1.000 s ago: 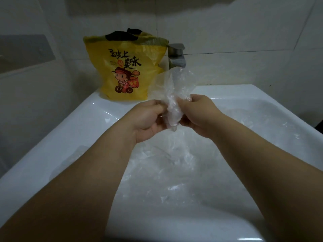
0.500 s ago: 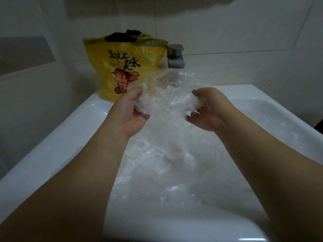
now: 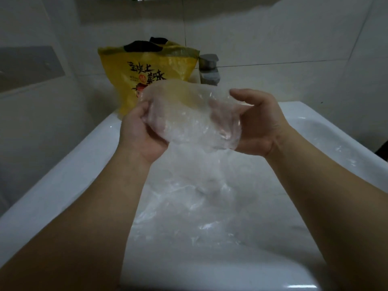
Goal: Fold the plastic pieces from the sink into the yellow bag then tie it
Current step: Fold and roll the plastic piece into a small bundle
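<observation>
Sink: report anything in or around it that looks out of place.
Crumpled clear plastic pieces lie in the sink basin, where plastic does not belong. The yellow bag stands upright on the back rim by the faucet; nothing looks spilled or damaged.

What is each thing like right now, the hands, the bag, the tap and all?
Left hand: grips the crinkly clear plastic piece.
Right hand: grips it too.
Crinkly clear plastic piece: bunched, held up.
Yellow printed plastic bag: upright, not tied.
Grey metal tap: no water seen.
White sink: more clear plastic lying inside.
</observation>
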Available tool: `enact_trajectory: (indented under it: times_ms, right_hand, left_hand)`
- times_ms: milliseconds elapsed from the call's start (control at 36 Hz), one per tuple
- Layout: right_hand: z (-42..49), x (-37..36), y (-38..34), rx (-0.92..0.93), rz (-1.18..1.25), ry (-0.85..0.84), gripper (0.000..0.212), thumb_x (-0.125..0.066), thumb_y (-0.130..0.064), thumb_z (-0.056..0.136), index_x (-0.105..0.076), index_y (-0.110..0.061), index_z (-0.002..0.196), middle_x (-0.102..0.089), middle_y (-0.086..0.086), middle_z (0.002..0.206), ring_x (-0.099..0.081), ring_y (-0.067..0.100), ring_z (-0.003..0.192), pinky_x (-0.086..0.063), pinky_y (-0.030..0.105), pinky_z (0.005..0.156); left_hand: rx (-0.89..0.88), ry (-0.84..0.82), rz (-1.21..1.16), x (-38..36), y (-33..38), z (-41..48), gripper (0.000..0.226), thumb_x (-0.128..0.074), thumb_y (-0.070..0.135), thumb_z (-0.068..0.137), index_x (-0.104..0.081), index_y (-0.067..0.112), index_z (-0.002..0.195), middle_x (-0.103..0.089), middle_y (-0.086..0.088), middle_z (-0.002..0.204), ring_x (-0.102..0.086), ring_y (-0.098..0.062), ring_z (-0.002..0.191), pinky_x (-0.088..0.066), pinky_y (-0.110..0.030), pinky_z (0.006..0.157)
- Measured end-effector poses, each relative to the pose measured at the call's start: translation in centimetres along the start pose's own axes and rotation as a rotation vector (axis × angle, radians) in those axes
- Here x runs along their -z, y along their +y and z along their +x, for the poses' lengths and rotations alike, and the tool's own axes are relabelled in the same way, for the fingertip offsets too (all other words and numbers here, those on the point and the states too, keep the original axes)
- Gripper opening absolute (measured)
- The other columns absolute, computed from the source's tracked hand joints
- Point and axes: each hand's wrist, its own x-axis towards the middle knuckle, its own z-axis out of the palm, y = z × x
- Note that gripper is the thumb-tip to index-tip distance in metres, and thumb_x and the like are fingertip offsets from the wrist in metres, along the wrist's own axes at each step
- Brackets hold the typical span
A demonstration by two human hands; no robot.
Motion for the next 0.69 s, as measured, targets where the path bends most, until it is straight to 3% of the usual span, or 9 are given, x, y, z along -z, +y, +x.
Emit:
enact_trajectory:
  times_ms: [83,194,278,333,389,472,528,611,694]
  right_hand:
    - [0.0,-0.1,0.2,-0.058,0.01,0.029,0.042,-0.053,-0.047,0.079,-0.065,-0.011,0.096,-0.064,0.003,0.079,-0.063,0.019,0.067,-0.053,0.029,0.069]
    - [0.4,0.5,0.8,-0.148,-0.267,0.06,0.029,-0.048,-0.035,0.095,-0.062,-0.011,0.098,-0.065,0.004,0.072,-0.063,0.015,0.058,-0.053,0.027,0.055]
    - [0.2,0.4,1.3,-0.287,-0.424,0.04,0.032,-0.06,-0.021,0.078,-0.061,-0.005,0.105,-0.067,0.007,0.082,-0.065,0.016,0.068,-0.056,0.029,0.063]
    - [0.1,0.1,1.9,-0.312,-0.553,0.088,0.02,-0.061,-0.014,0.082,-0.062,-0.003,0.099,-0.068,0.009,0.084,-0.065,0.019,0.075,-0.056,0.031,0.075]
    - [0.2,0.0,2.5,-0.236,-0.621,0.242,0.016,-0.06,-0.016,0.091,-0.062,-0.002,0.101,-0.064,0.012,0.086,-0.061,0.023,0.079,-0.053,0.035,0.083]
    - [0.0,0.3,2.3,0.021,-0.362,0.454,0.024,-0.058,-0.025,0.094,-0.062,-0.005,0.107,-0.064,0.011,0.091,-0.062,0.022,0.077,-0.053,0.035,0.075]
    - [-0.8,0.3,1.8,0.133,-0.138,0.456,0.032,-0.05,-0.028,0.098,-0.061,-0.007,0.119,-0.07,0.011,0.104,-0.069,0.024,0.088,-0.055,0.037,0.072]
    - [-2.0,-0.2,0.9,0.184,0.137,0.436,0.033,-0.045,-0.028,0.1,-0.061,-0.005,0.118,-0.071,0.014,0.097,-0.067,0.028,0.09,-0.053,0.041,0.073]
    - [-2.5,-1.2,0.9,0.159,0.202,0.426,0.039,-0.044,-0.034,0.1,-0.061,-0.003,0.115,-0.071,0.019,0.096,-0.065,0.032,0.093,-0.049,0.048,0.076]
  left_hand:
    - [0.032,-0.049,-0.027,0.0,0.3,-0.4,0.042,-0.04,0.03,0.099,-0.057,0.013,0.134,-0.071,-0.009,0.11,-0.07,-0.025,0.099,-0.06,-0.039,0.078]
    - [0.07,-0.103,-0.006,-0.2,0.2,-1.0,0.048,-0.038,0.04,0.1,-0.055,0.014,0.136,-0.064,-0.011,0.129,-0.063,-0.03,0.116,-0.049,-0.049,0.098]
    - [0.082,-0.1,0.011,-0.2,0.1,-1.3,0.048,-0.038,0.044,0.099,-0.058,0.016,0.133,-0.068,-0.008,0.122,-0.064,-0.029,0.113,-0.051,-0.046,0.095]
    - [0.078,-0.095,0.038,-0.1,0.2,-1.5,0.047,-0.041,0.043,0.098,-0.058,0.018,0.133,-0.069,-0.006,0.117,-0.066,-0.026,0.11,-0.056,-0.042,0.088]
    - [0.099,-0.116,0.083,0.0,0.2,-1.9,0.046,-0.045,0.042,0.094,-0.06,0.019,0.13,-0.07,-0.006,0.112,-0.069,-0.024,0.103,-0.058,-0.039,0.081]
    - [0.154,-0.151,0.139,0.0,-0.2,-2.7,0.036,-0.051,0.034,0.088,-0.066,0.015,0.113,-0.073,-0.006,0.094,-0.072,-0.023,0.085,-0.06,-0.037,0.073]
    - [0.155,-0.11,0.188,-0.1,-0.3,-3.3,0.031,-0.05,0.03,0.092,-0.065,0.012,0.114,-0.072,-0.006,0.095,-0.071,-0.024,0.083,-0.06,-0.036,0.074]
    - [0.174,-0.024,0.21,-0.5,-0.3,-4.1,0.022,-0.051,0.026,0.095,-0.065,0.012,0.104,-0.071,-0.005,0.08,-0.071,-0.022,0.069,-0.059,-0.03,0.059]
    - [0.195,-0.019,0.185,-0.8,-0.3,-5.1,0.032,-0.051,0.029,0.095,-0.06,0.016,0.122,-0.071,-0.006,0.09,-0.071,-0.023,0.077,-0.06,-0.033,0.066]
